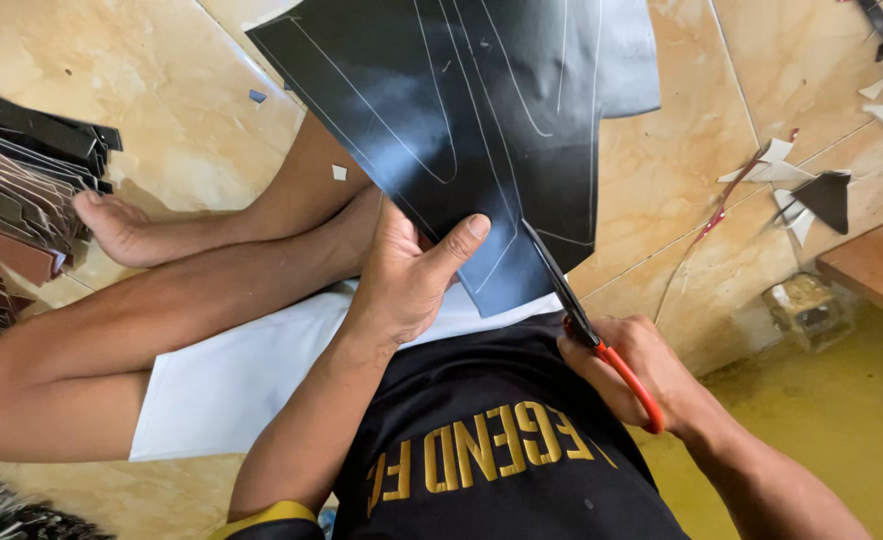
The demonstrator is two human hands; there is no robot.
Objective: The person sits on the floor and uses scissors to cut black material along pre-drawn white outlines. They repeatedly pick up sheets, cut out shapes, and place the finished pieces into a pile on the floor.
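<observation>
A large black sheet [481, 110] marked with thin white pattern lines hangs over my lap. My left hand [406, 275] grips its lower edge, thumb on top of the sheet. My right hand [631, 370] holds red-handled scissors [586, 335], fingers through the loops. The dark blades point up and left, and they meet the sheet's lower right edge along a drawn line. I sit on a tiled floor with bare legs crossed, in white shorts and a black shirt.
A stack of dark and brown cut strips [16, 190] lies at the left beside my foot [116, 225]. Offcuts and scraps [811, 185] litter the tiles at the right. A small box [806, 310] and a wooden edge [881, 265] sit lower right.
</observation>
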